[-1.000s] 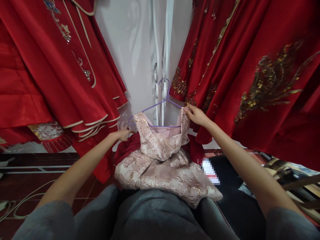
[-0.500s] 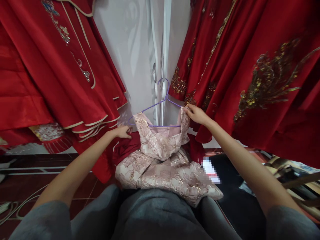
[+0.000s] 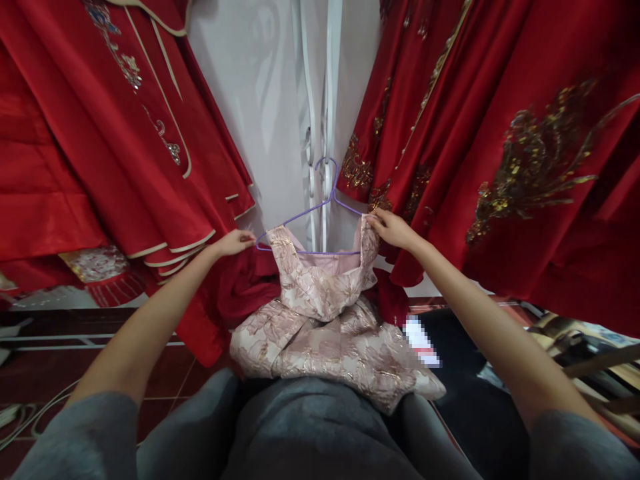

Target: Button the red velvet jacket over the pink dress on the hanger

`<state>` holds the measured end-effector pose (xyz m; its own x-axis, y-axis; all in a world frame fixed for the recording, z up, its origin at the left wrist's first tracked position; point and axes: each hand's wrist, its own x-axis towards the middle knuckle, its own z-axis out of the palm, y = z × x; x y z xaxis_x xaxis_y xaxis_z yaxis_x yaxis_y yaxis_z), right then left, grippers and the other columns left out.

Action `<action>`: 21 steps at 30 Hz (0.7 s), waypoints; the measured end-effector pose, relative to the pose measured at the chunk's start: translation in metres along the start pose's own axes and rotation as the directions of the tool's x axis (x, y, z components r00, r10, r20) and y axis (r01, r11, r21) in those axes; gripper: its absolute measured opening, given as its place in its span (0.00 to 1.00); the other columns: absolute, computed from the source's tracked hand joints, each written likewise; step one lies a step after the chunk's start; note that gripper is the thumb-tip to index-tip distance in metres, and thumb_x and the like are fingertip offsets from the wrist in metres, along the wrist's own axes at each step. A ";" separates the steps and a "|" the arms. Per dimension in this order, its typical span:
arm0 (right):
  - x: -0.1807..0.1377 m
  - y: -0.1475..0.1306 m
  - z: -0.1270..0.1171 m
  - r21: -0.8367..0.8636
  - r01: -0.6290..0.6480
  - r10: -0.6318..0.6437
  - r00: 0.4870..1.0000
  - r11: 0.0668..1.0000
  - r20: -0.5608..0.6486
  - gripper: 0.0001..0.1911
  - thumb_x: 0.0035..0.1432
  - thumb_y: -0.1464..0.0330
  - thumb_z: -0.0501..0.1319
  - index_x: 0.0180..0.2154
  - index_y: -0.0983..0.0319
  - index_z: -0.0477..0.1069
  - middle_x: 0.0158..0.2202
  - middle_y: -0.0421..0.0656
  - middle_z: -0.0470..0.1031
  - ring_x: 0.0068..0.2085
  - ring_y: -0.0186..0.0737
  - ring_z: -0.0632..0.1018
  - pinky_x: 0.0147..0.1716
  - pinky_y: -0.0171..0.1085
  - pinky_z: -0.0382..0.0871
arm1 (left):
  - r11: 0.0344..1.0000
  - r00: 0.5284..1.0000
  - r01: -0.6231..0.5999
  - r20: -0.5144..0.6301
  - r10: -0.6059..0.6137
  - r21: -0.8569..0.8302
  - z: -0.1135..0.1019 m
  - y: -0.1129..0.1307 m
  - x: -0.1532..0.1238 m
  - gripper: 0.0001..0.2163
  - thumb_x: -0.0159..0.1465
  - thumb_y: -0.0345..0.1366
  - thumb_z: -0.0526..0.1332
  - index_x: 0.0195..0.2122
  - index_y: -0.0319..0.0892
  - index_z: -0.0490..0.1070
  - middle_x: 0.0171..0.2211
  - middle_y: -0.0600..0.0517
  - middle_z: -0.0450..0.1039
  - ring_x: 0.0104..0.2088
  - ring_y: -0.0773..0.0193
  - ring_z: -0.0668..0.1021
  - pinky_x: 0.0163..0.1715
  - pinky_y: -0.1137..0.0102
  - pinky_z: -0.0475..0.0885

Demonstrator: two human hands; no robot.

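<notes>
A small pink brocade dress lies over my lap, its shoulders on a purple wire hanger. My right hand pinches the dress's right shoulder strap where it meets the hanger's right end. My left hand is closed at the hanger's left end, with a dark red cloth bunched just below it; the fingertips are too small to tell exactly what they grip. The hanger's hook points up toward the white wall.
Red embroidered garments hang at the left and at the right. A white pipe fixture runs down the wall between them. Dark red floor tiles and a white cable lie at lower left, clutter at lower right.
My left hand has risen from the dark red cloth up to the hanger's left end. The right hand and the dress have stayed put.
</notes>
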<state>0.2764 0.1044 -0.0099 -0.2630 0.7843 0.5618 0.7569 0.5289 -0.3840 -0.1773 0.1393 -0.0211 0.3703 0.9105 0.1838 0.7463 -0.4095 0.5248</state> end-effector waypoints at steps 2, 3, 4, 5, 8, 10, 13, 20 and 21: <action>0.000 -0.002 -0.003 0.006 0.012 -0.012 1.000 1.000 0.009 0.20 0.62 0.52 0.48 0.36 0.60 0.69 0.36 0.48 0.76 0.38 0.47 0.74 0.42 0.43 0.67 | 0.999 0.984 -0.029 -0.178 0.026 -0.016 -0.008 0.019 0.008 0.24 0.51 0.59 0.59 0.30 0.41 0.73 0.33 0.48 0.77 0.35 0.60 0.75 0.40 0.69 0.69; 0.000 -0.002 -0.005 0.010 0.008 -0.008 1.000 1.000 0.017 0.23 0.62 0.50 0.47 0.34 0.60 0.70 0.35 0.48 0.76 0.38 0.47 0.75 0.42 0.43 0.68 | 0.999 0.968 -0.052 -0.245 0.049 -0.008 -0.012 0.032 0.012 0.23 0.53 0.57 0.59 0.32 0.40 0.74 0.35 0.47 0.78 0.36 0.59 0.75 0.41 0.68 0.69; 0.000 -0.003 -0.007 0.018 -0.005 0.005 1.000 1.000 0.024 0.25 0.62 0.48 0.46 0.31 0.60 0.70 0.34 0.47 0.76 0.38 0.46 0.75 0.42 0.43 0.68 | 0.996 0.951 -0.086 -0.298 0.083 0.003 -0.015 0.047 0.015 0.22 0.55 0.56 0.59 0.34 0.39 0.75 0.36 0.47 0.78 0.37 0.59 0.75 0.42 0.67 0.69; 0.001 -0.003 -0.009 0.033 -0.027 0.026 0.999 0.999 0.026 0.28 0.62 0.47 0.45 0.29 0.60 0.70 0.33 0.47 0.76 0.38 0.46 0.75 0.42 0.42 0.68 | 0.993 0.931 -0.120 -0.346 0.116 0.010 -0.017 0.062 0.017 0.21 0.57 0.54 0.58 0.36 0.39 0.75 0.37 0.47 0.78 0.37 0.59 0.76 0.43 0.67 0.69; 0.007 -0.003 -0.012 0.122 -0.104 0.104 0.995 0.987 0.006 0.33 0.61 0.43 0.43 0.27 0.60 0.73 0.36 0.47 0.78 0.41 0.47 0.77 0.46 0.43 0.68 | 0.976 0.860 -0.218 -0.470 0.196 0.008 -0.021 0.110 0.015 0.20 0.60 0.51 0.59 0.39 0.37 0.76 0.39 0.47 0.78 0.39 0.60 0.76 0.44 0.69 0.69; 0.012 -0.002 -0.010 0.197 -0.160 0.157 0.987 0.967 0.030 0.35 0.60 0.41 0.43 0.29 0.60 0.75 0.37 0.46 0.79 0.42 0.48 0.77 0.47 0.45 0.68 | 0.965 0.819 -0.262 -0.534 0.210 -0.023 -0.021 0.134 0.009 0.21 0.61 0.51 0.58 0.41 0.37 0.76 0.39 0.48 0.78 0.40 0.61 0.76 0.44 0.70 0.69; 0.022 -0.002 -0.004 0.309 -0.265 0.191 0.949 0.913 0.250 0.41 0.59 0.39 0.39 0.31 0.60 0.78 0.31 0.48 0.80 0.37 0.49 0.79 0.41 0.46 0.72 | 0.947 0.830 -0.312 -0.507 0.233 -0.075 -0.020 0.152 -0.002 0.23 0.61 0.53 0.59 0.41 0.36 0.77 0.39 0.48 0.78 0.41 0.60 0.77 0.42 0.70 0.71; 0.040 -0.011 0.007 0.263 -0.341 0.161 0.833 0.902 0.529 0.46 0.55 0.36 0.35 0.30 0.62 0.80 0.22 0.51 0.78 0.30 0.50 0.79 0.33 0.46 0.74 | 0.930 0.952 -0.234 -0.260 0.160 -0.283 -0.013 0.135 -0.021 0.19 0.59 0.47 0.63 0.45 0.38 0.76 0.41 0.45 0.78 0.40 0.60 0.78 0.40 0.66 0.73; 0.040 -0.011 0.007 0.286 -0.336 0.130 0.822 0.897 0.555 0.47 0.56 0.36 0.34 0.31 0.62 0.80 0.22 0.51 0.77 0.30 0.50 0.79 0.33 0.46 0.74 | 0.924 0.964 -0.224 -0.210 0.163 -0.309 -0.012 0.131 -0.022 0.19 0.58 0.46 0.63 0.46 0.38 0.75 0.42 0.45 0.78 0.40 0.59 0.78 0.41 0.66 0.73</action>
<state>0.2530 0.1321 0.0117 -0.4492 0.8934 0.0053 0.5961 0.3041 -0.7431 -0.0942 0.0659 0.0538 0.3623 0.8230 0.4375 0.4358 -0.5645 0.7010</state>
